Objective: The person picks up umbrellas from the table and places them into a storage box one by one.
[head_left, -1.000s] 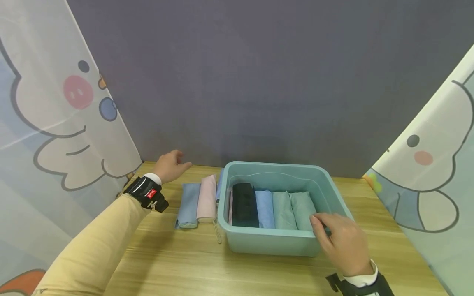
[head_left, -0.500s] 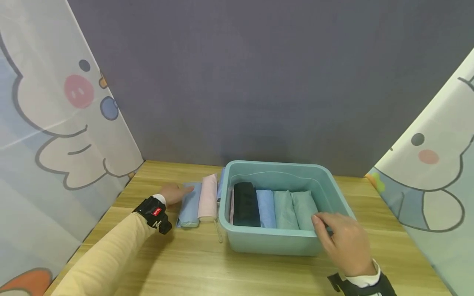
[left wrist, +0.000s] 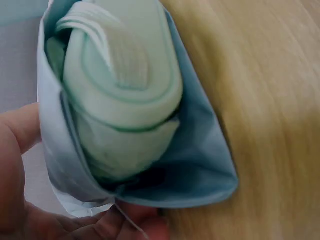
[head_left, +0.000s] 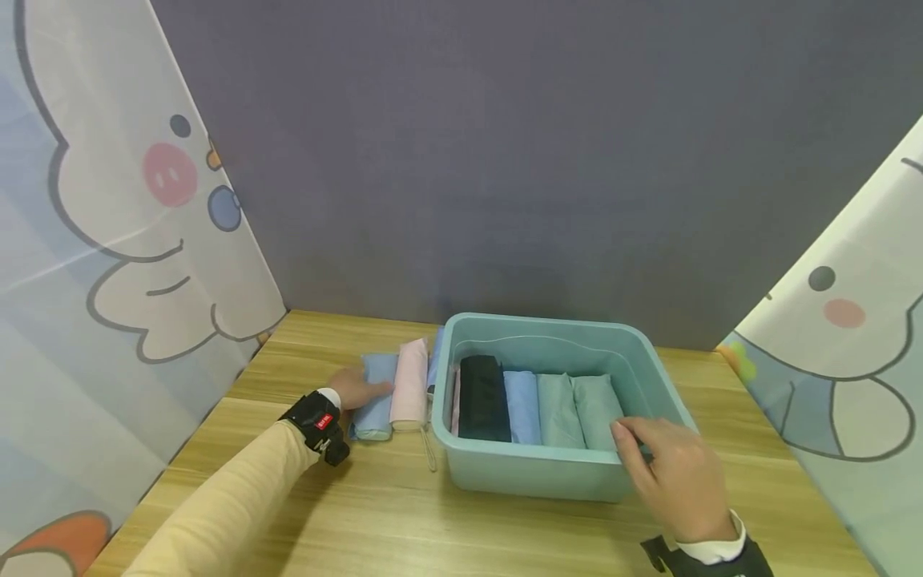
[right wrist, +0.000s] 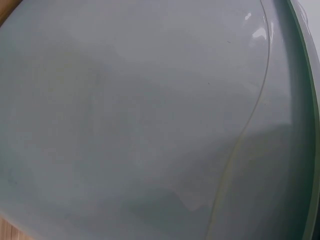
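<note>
A light-blue folded umbrella [head_left: 372,418] lies at the left end of a row on the table. My left hand [head_left: 359,389] holds it across its middle. In the left wrist view, its mint-green handle [left wrist: 130,95] with a wrist strap sits in the open end of the blue sleeve [left wrist: 200,170]; my thumb is at one side and my fingers [left wrist: 110,225] curl under it. Beside it lies a pink folded umbrella [head_left: 411,385] with a cord loop. My right hand [head_left: 674,481] grips the near right corner of a teal plastic bin [head_left: 534,477], whose wall fills the right wrist view.
Inside the bin stand a black roll [head_left: 485,401], a blue roll [head_left: 522,407] and two green rolls [head_left: 561,410], with a pink edge at the left. Another blue item [head_left: 435,361] is partly hidden behind the bin's left side. A grey partition [head_left: 505,160] rises behind.
My left hand has come down from behind the row, toward me and right, and taken hold of the light-blue umbrella. My right hand stays at the bin's corner.
</note>
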The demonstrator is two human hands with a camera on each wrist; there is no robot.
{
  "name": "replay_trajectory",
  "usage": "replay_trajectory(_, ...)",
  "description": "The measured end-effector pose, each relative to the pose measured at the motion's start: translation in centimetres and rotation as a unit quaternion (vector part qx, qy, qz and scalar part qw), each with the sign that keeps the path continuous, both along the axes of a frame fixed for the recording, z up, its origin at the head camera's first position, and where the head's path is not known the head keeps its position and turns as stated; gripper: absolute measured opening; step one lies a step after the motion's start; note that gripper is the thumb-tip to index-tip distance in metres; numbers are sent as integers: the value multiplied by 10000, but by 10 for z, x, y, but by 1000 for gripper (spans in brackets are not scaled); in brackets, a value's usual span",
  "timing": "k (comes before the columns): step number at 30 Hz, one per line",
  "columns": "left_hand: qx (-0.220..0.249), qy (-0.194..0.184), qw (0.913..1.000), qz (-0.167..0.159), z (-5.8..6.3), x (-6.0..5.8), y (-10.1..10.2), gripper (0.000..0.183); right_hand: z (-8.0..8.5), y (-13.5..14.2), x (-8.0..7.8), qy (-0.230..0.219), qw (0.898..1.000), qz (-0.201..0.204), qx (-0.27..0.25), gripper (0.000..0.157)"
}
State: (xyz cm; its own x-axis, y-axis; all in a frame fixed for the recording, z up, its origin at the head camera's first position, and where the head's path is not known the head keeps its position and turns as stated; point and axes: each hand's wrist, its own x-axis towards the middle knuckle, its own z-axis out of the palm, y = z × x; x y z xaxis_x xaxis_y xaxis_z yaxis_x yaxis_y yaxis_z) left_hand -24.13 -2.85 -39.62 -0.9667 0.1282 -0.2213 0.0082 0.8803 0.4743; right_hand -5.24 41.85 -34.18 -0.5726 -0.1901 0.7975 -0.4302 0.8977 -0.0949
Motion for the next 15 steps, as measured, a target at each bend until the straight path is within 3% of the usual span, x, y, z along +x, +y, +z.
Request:
replay_trajectory(7,263,71,9996,66,-3,1,-1,97,0,0,1,-57,10000,-11,30,20)
replay_trajectory(11,679,-19,9971,338,-2,5,-8,89,0,0,1,-81,10000,-16,22,19)
replay_trajectory(15,1261,-332,9889,711,3,10,-16,79,1,0,1,-86,10000,-1,30,18)
